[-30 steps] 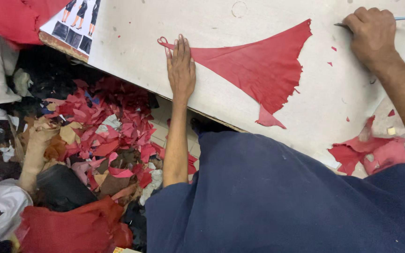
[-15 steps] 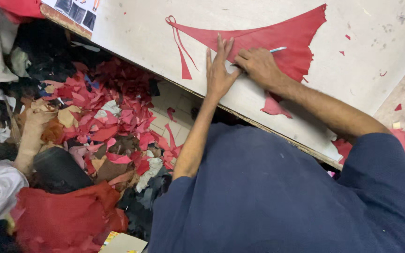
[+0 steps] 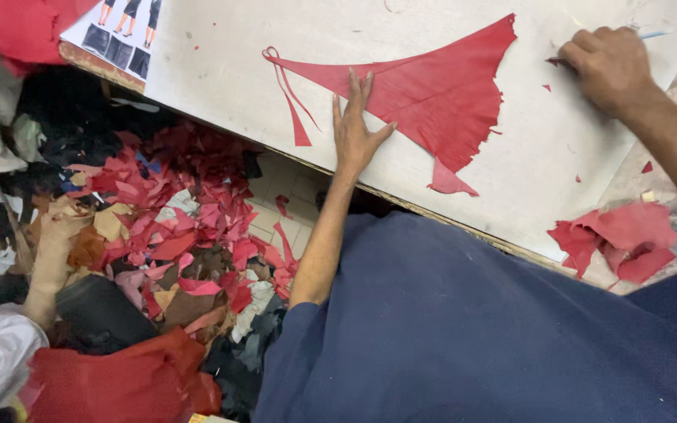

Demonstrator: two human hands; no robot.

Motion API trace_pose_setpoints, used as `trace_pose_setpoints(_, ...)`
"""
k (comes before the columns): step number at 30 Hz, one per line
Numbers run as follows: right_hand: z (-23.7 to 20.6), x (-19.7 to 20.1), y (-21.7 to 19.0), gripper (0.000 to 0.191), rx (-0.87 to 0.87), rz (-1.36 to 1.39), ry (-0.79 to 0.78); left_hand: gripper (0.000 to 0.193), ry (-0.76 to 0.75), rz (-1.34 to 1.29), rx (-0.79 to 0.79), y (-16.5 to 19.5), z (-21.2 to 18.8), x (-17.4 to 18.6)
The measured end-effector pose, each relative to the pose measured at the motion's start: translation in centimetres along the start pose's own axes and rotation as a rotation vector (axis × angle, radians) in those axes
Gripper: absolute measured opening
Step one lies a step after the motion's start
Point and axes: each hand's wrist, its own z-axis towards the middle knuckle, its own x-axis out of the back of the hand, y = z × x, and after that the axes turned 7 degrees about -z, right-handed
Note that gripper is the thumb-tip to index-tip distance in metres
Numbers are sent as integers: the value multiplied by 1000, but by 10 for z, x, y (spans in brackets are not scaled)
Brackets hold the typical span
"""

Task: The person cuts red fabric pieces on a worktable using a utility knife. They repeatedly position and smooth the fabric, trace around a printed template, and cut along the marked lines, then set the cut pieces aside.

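Observation:
A large red leather piece (image 3: 432, 90), roughly triangular with thin strips trailing at its left tip, lies flat on the white cutting board (image 3: 221, 55). My left hand (image 3: 356, 129) presses on the piece's lower edge, fingers spread. Far to the right, past the piece's upper corner, my right hand (image 3: 609, 66) is closed around a thin tool with a blue handle (image 3: 652, 34), its tip near the board.
Crumpled red offcuts (image 3: 617, 239) lie at the board's right end. Below the board's edge, a heap of red, tan and black leather scraps (image 3: 166, 227) covers the floor. A printed sheet with figures (image 3: 115, 27) sits at the board's top left corner.
My right hand has moved from beside my left hand on the red piece out to the upper right. My left hand stays pressed on the leather.

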Motion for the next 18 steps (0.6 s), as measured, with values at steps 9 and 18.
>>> trace_pose_setpoints(9, 91, -23, -127, 13, -750, 407, 300, 50, 262, 309, -19, -26, 55, 56)
trace_pose_setpoints(18, 56, -24, -172, 46, -759, 106, 225, 21, 124, 282, -74, -42, 80, 76)
